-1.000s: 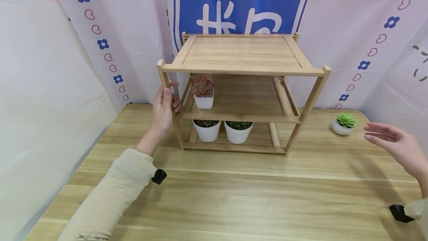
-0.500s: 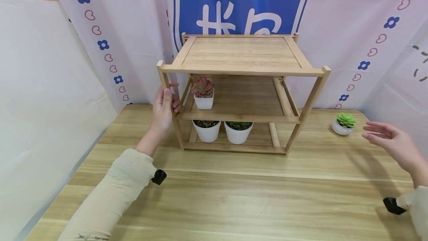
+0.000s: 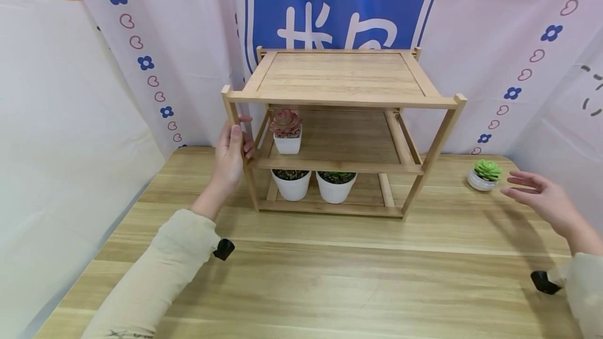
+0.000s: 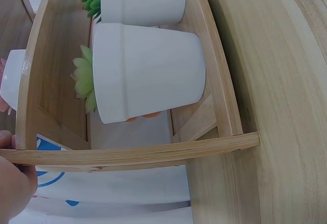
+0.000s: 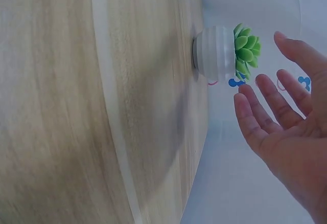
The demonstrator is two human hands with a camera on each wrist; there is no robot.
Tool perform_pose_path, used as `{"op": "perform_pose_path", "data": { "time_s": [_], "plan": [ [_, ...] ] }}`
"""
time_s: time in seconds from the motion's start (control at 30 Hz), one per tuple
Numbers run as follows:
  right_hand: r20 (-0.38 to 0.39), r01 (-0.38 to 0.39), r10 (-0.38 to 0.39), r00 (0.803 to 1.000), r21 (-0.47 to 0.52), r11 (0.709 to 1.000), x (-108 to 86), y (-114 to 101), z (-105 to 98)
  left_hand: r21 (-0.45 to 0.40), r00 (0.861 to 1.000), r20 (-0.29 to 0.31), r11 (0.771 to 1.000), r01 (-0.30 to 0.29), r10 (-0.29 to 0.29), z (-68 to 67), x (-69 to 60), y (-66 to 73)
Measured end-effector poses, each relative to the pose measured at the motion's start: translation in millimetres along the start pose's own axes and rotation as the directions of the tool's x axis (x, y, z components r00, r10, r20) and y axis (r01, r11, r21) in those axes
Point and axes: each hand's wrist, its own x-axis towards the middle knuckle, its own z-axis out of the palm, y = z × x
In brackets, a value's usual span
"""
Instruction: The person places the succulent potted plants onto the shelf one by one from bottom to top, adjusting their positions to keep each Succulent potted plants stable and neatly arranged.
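My left hand [image 3: 230, 156] grips the front left post of a wooden shelf rack [image 3: 344, 165]. On its middle shelf, near that hand, stands a pink succulent [image 3: 286, 124] in a square white pot. Two round white pots, the left one [image 3: 293, 187] and the right one [image 3: 334, 188], sit on the bottom shelf; the left wrist view shows green leaves [image 4: 84, 78] in them. At the far right, my right hand [image 3: 546, 200] hovers just right of a small green succulent [image 3: 487, 171] in a ribbed white pot [image 5: 214, 53]. Its fingers are loosely spread and apart from the plant.
The rack stands towards the back of a wood-grain table [image 3: 330, 276]. Behind it hangs a printed curtain [image 3: 198, 41] with a blue panel. A plain pale curtain [image 3: 61, 119] runs along the left side.
My right hand has moved a little leftward, closer to the small green succulent. The left hand stays on the post, and the rack and pots have not moved.
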Motion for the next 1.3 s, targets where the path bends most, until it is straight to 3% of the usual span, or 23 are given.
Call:
{"op": "perform_pose_path", "data": {
  "time_s": [0.77,1.1,1.3],
  "plan": [
    [0.126,-0.09,0.094,0.988,-0.035,0.995,11.5,0,5,-0.01,1.0,-0.006,1.0,-0.013,0.013,0.6,1.0,-2.4],
    [0.057,-0.118,0.114,0.992,0.082,0.99,13.8,-1,12,-0.011,1.0,0.003,1.0,-0.011,0.011,0.2,0.3,-1.4],
    [0.062,-0.156,0.148,0.987,0.153,0.976,15.7,1,12,-0.019,1.0,-0.001,1.0,-0.009,0.009,0.1,0.2,-1.4]
  ]
}}
